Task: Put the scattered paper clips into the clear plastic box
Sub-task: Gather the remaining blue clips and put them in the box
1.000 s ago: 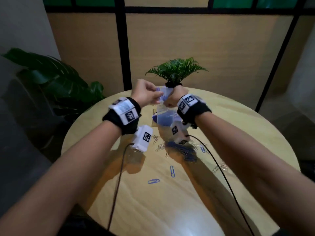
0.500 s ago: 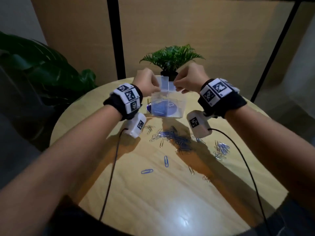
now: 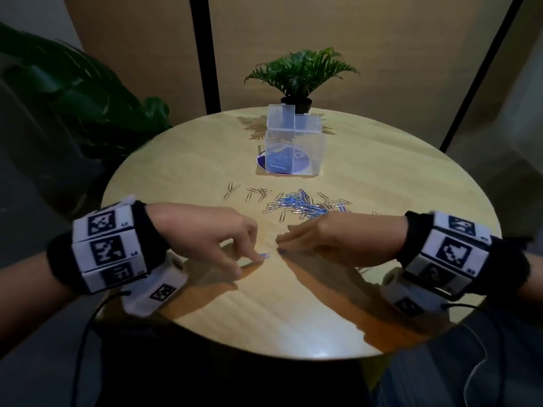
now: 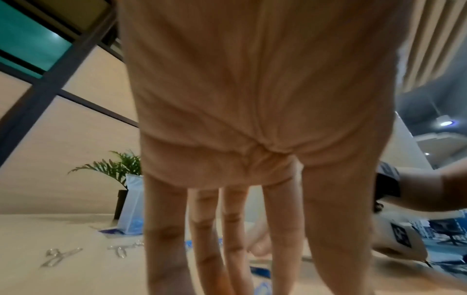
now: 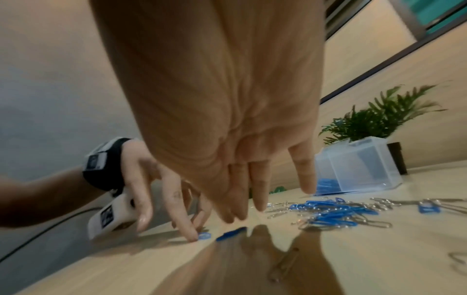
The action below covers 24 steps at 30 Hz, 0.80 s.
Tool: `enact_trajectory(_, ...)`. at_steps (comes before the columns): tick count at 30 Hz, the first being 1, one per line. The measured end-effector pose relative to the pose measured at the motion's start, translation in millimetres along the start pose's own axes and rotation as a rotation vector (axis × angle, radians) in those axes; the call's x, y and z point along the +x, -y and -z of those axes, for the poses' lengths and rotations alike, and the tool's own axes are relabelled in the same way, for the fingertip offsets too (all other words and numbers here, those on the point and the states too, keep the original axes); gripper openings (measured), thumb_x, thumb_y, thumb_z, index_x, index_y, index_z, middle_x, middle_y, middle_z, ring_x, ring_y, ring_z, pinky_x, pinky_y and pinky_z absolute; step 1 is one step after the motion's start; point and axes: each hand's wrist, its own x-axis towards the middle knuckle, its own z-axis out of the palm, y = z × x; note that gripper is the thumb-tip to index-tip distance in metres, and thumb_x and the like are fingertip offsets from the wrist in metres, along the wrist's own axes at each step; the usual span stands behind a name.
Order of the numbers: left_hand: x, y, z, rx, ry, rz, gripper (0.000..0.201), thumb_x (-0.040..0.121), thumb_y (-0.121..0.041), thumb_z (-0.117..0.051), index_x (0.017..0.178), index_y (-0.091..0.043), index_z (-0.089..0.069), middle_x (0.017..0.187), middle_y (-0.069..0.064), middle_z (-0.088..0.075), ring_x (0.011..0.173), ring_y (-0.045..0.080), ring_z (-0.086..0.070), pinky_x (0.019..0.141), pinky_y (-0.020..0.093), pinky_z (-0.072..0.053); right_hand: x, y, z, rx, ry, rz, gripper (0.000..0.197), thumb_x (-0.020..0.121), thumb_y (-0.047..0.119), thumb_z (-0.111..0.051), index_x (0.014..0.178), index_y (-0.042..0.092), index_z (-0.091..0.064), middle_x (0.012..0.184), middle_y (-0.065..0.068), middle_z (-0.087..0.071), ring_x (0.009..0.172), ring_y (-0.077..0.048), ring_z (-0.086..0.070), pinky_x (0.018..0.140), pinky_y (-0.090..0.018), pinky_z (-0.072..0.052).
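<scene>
Left hand [image 4: 252, 119] fills the view, fingers [image 4: 164, 239] straight, pointing down at the wooden table [image 4: 38, 229]. Blue paper clip [image 4: 260, 271] on the surface between the fingertips at 6 o'clock; contact unclear, blurred. Silver paper clips [image 4: 58, 257] at 8 o'clock. Clear plastic box [image 4: 132, 205] at 9 o'clock, potted plant [image 4: 113, 167] behind it. Right hand [image 4: 417, 191] at 3 o'clock.

A round wooden table [image 3: 182, 160] carries the clear plastic box [image 3: 295, 148], scattered paper clips [image 3: 299, 204] — and seemingly a potted plant [image 3: 296, 74].
</scene>
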Motion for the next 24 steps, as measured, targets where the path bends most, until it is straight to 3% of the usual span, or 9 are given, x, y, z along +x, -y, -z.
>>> enact_trajectory(4,26.7,-2.9,-0.9,0.037,-0.112,-0.05,0.038,0.089,-0.027,-0.063,0.125,-0.015,-0.061,0.107,0.008,-0.051,0.078,-0.003,-0.045,0.072,0.001,-0.033,-0.8,-13.3,8.5,-0.059,0.005,-0.294,0.048,0.096,0.009,-0.037,0.144,0.01,-0.035,0.153,-0.015,-0.029,0.137,-0.03,-0.037,0.105,-0.028,-0.031)
enact_trajectory(7,51.0,-3.0,10.1,0.065,-0.243,0.038,0.049,0.094,-0.035,-0.051,0.137,-0.013,-0.046,0.135,0.007,-0.042,0.114,0.011,-0.046,0.1,0.018,-0.034,-5.4,-21.1,4.5,-0.077,0.206,-0.493,0.053,0.1,0.021,-0.033,0.15,0.016,-0.017,0.148,-0.025,-0.024,0.134,-0.041,-0.034,0.108,-0.033,-0.028)
enact_trajectory(9,64.3,-2.9,15.6,0.085,-0.141,0.146,0.065,0.096,-0.045,-0.042,0.15,-0.016,-0.02,0.156,0.003,-0.017,0.141,0.017,-0.024,0.115,0.027,-0.021,-9.7,-22.0,-0.1,-0.056,0.32,-0.544,0.057,0.101,0.032,-0.029,0.151,0.03,-0.001,0.155,-0.025,-0.006,0.139,-0.046,-0.022,0.114,-0.037,-0.021)
enact_trajectory(12,73.8,-1.3,17.0,0.118,0.081,0.25,0.071,0.094,-0.059,-0.028,0.151,-0.026,-0.001,0.16,-0.005,0.008,0.148,0.015,0.0,0.121,0.039,-0.008,-15.3,-22.6,-2.9,-0.038,0.441,-0.598,0.057,0.098,0.049,-0.019,0.143,0.049,0.016,0.157,-0.012,0.022,0.144,-0.046,0.004,0.118,-0.048,-0.01)
enact_trajectory(15,67.2,0.5,17.4,0.06,0.111,0.211,0.063,0.098,-0.05,-0.025,0.151,-0.022,-0.007,0.16,-0.003,0.008,0.148,0.012,0.005,0.121,0.032,-0.001,-23.2,-28.2,-2.6,-0.012,0.467,-0.597,0.057,0.095,0.056,-0.019,0.136,0.059,0.02,0.156,-0.007,0.027,0.143,-0.045,0.014,0.118,-0.052,-0.006)
enact_trajectory(18,49.6,12.6,15.7,-0.082,0.129,0.166,0.051,0.102,-0.033,-0.025,0.151,-0.02,-0.016,0.158,-0.005,0.004,0.139,0.0,0.012,0.109,0.005,0.007,-31.3,-35.4,1.3,0.028,0.467,-0.62,0.055,0.093,0.06,-0.023,0.132,0.067,0.016,0.156,0.0,0.028,0.143,-0.043,0.015,0.118,-0.053,-0.004)
enact_trajectory(19,42.6,17.3,14.6,-0.137,0.134,0.178,0.049,0.102,-0.031,-0.026,0.15,-0.024,-0.019,0.157,-0.008,0.005,0.138,0.0,0.014,0.105,0.003,0.008,-32.8,-36.7,3.7,0.044,0.455,-0.619,0.055,0.093,0.06,-0.024,0.132,0.068,0.014,0.156,0.002,0.027,0.144,-0.042,0.014,0.119,-0.052,-0.003)
enact_trajectory(22,28.0,30.6,13.9,-0.216,0.13,0.225,0.046,0.1,-0.035,-0.031,0.146,-0.037,-0.025,0.158,-0.011,0.005,0.144,0.009,0.012,0.113,0.018,0.006,-32.8,-36.2,9.5,0.054,0.384,-0.587,0.058,0.092,0.061,-0.026,0.134,0.065,0.014,0.156,0.008,0.028,0.144,-0.037,0.017,0.118,-0.056,0.001)
enact_trajectory(24,25.4,33.6,15.9,-0.216,0.122,0.238,0.047,0.1,-0.035,-0.033,0.146,-0.037,-0.025,0.158,-0.011,0.003,0.143,0.003,0.009,0.113,0.019,0.004,-28.4,-32.3,9.4,-0.003,0.389,-0.579,0.059,0.093,0.061,-0.023,0.138,0.059,0.014,0.155,0.009,0.028,0.145,-0.032,0.021,0.113,-0.064,0.005)
